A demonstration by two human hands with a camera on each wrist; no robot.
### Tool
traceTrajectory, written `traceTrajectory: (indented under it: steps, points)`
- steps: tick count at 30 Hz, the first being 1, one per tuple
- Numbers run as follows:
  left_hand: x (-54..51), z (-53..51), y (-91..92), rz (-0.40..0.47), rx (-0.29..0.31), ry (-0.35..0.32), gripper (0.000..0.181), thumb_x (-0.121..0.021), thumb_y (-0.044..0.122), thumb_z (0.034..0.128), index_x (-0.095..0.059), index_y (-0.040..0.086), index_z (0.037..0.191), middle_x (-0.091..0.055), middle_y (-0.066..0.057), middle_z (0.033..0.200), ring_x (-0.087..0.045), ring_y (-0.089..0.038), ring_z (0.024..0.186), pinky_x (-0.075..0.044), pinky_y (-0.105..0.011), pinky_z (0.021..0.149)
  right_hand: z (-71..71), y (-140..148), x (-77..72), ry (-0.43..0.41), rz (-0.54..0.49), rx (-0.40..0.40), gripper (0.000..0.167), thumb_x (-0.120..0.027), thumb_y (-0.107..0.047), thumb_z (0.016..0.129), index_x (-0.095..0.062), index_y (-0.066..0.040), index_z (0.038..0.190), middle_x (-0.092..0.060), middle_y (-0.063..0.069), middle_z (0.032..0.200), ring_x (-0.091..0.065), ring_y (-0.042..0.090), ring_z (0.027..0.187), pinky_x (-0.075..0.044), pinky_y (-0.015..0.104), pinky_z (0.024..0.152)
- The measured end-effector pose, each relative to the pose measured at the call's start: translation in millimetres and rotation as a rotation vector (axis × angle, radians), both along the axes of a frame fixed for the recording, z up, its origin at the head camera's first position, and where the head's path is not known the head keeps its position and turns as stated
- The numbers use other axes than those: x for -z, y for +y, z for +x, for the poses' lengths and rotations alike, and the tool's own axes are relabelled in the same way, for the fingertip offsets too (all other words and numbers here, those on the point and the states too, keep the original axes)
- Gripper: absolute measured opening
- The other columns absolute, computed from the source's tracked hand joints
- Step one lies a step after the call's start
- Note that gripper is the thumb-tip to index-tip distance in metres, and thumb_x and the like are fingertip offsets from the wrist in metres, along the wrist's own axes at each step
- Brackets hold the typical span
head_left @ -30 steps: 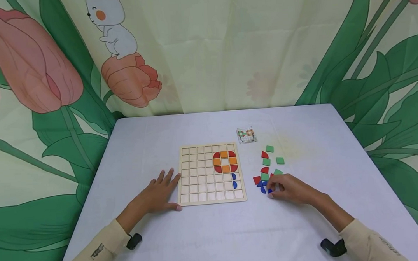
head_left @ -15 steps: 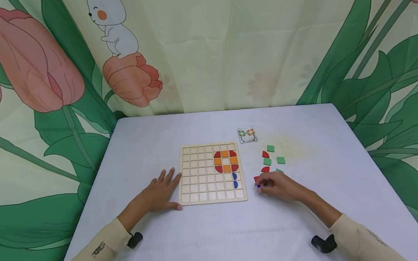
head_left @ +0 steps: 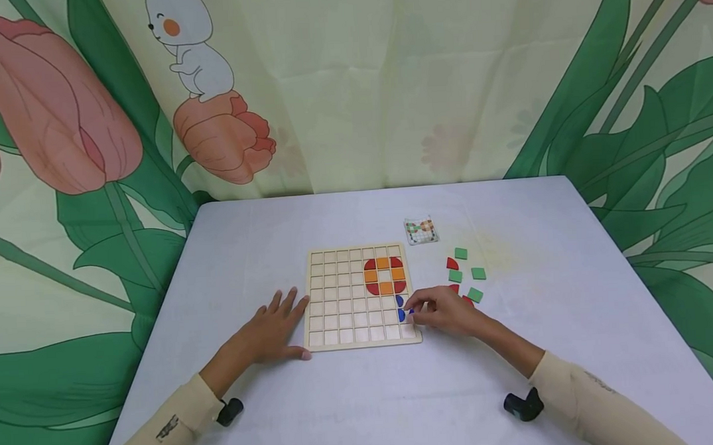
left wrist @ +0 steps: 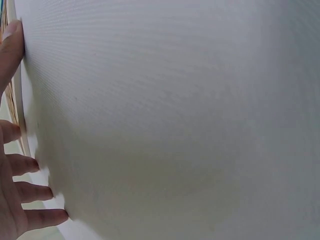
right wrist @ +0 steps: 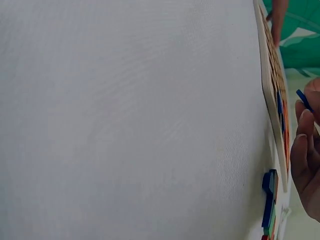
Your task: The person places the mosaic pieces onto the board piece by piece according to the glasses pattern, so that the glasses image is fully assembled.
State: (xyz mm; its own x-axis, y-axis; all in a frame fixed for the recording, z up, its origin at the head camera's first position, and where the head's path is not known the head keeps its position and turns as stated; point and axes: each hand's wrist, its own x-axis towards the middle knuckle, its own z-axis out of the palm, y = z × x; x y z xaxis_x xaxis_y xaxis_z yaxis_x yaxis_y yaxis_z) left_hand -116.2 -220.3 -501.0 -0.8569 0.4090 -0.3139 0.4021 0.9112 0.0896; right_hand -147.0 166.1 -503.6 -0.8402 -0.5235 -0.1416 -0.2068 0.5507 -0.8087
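Note:
A wooden grid board (head_left: 336, 309) lies on the white table. My left hand (head_left: 271, 331) rests with spread fingers against its left edge, holding nothing. Over the lower right side of the board, my right hand (head_left: 447, 311) pinches a small blue piece (right wrist: 304, 100) between thumb and fingertips, held off the surface. Red corner pieces and orange squares (head_left: 384, 287) form a ring in the board's upper right. Below that ring, two blue rounded pieces (head_left: 401, 315) sit in the right-hand column.
Right of the board lie loose green squares (head_left: 478, 273) and red pieces (head_left: 452, 263). More blue pieces (right wrist: 268, 207) show on the table in the right wrist view; my right hand hides them in the head view. A small patterned card (head_left: 420, 231) lies behind the board.
My right hand has picked up a blue piece from the loose pile and carried it left to the board's right edge. The left hand has stayed in place.

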Motion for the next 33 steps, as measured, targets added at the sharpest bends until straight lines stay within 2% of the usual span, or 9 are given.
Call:
traceTrajectory:
  steps: [6,14,21,27,33]
  points:
    - [0.8,-0.3,0.4,0.004,-0.002,0.010,0.114,-0.065,0.078,0.0767,-0.023,0.013,0.161,-0.018,-0.022,0.166,-0.021,-0.051,0.149,-0.037,-0.067,0.108,1.2,-16.9,1.0,0.024,-0.007,-0.026,0.011,-0.079,-0.022,0.088,-0.076,-0.017,0.098,-0.065,-0.006,0.083,-0.056,0.013,0.073,-0.048,0.021,0.060]
    - [1.0,-0.7,0.6,0.006,-0.003,0.003,0.113,-0.066,0.077,0.0770,-0.023,0.013,0.161,-0.019,-0.022,0.166,-0.021,-0.051,0.149,-0.036,-0.067,0.108,8.3,-32.3,1.2,-0.001,0.053,-0.019,0.010,-0.081,-0.023,0.085,-0.077,-0.019,0.094,-0.063,-0.008,0.075,-0.056,0.014,0.073,-0.044,0.020,0.057]
    - [-0.2,0.2,-0.2,0.008,-0.004,-0.004,0.114,-0.065,0.077,0.0773,-0.023,0.012,0.161,-0.018,-0.022,0.166,-0.021,-0.051,0.149,-0.036,-0.068,0.108,15.5,-39.6,1.4,0.091,0.124,-0.015,0.009,-0.082,-0.022,0.084,-0.077,-0.021,0.091,-0.061,-0.014,0.070,-0.054,0.010,0.068,-0.044,0.021,0.057]
    - [-3.1,1.0,0.2,0.013,-0.005,0.000,0.113,-0.067,0.075,0.0776,-0.023,0.011,0.160,-0.019,-0.023,0.165,-0.021,-0.052,0.149,-0.037,-0.068,0.107,17.2,-40.0,2.3,0.112,0.125,-0.023,0.010,-0.083,-0.023,0.083,-0.078,-0.021,0.092,-0.065,-0.015,0.073,-0.054,0.007,0.066,-0.043,0.021,0.057]
    - [-3.5,1.1,1.1,0.011,-0.006,0.004,0.112,-0.067,0.074,0.0779,-0.024,0.011,0.160,-0.019,-0.023,0.165,-0.021,-0.052,0.149,-0.037,-0.068,0.108,17.7,-38.7,1.9,0.136,0.131,-0.038,0.019,-0.086,-0.025,0.081,-0.080,-0.017,0.097,-0.065,-0.016,0.073,-0.055,0.005,0.068,-0.046,0.021,0.058]
